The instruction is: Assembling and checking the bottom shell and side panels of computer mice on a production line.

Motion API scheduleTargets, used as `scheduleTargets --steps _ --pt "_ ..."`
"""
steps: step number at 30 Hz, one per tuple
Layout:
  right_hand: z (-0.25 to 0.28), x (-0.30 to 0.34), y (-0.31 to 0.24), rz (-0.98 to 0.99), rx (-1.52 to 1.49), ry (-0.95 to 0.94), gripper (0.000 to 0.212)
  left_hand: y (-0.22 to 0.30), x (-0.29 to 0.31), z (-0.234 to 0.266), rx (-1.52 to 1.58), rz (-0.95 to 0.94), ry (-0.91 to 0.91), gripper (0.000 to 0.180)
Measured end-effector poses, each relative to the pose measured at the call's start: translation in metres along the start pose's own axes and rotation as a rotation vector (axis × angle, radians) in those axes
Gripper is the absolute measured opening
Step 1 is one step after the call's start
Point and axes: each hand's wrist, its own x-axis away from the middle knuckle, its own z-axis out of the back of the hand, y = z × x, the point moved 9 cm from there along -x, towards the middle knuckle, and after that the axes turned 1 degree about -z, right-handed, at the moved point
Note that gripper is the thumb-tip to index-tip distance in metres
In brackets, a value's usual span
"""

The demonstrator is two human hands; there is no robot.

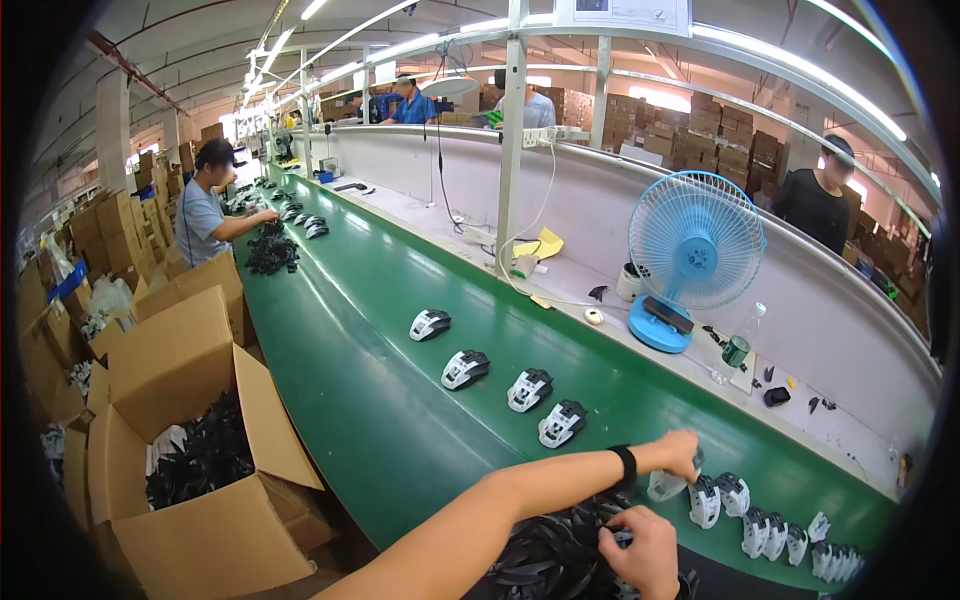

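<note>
I count four white-and-black mouse shells point(529, 389) spaced apart in a diagonal line on the green conveyor belt point(380, 400). A tighter row of about eight more point(765, 532) lies packed side by side toward the belt's lower right. My left hand point(678, 455) reaches across with its grip closed around one white shell point(664, 486), right at the head of that packed row. My right hand point(640, 552) rests with fingers curled on a pile of black parts point(545, 555) at the near edge; I cannot tell whether it holds one. The belt's middle lies open, with a cardboard box point(190, 450) beyond its left edge.
</note>
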Motion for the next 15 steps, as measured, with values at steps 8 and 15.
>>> scheduleTargets --steps 8,15 --pt "0.064 0.033 0.076 -0.32 -0.689 0.715 0.01 -0.042 0.116 0.119 1.322 -0.084 0.262 0.062" --pt "0.029 0.02 0.073 -0.341 -0.647 0.575 0.014 0.009 0.17 0.09 1.514 -0.271 0.051 0.064"
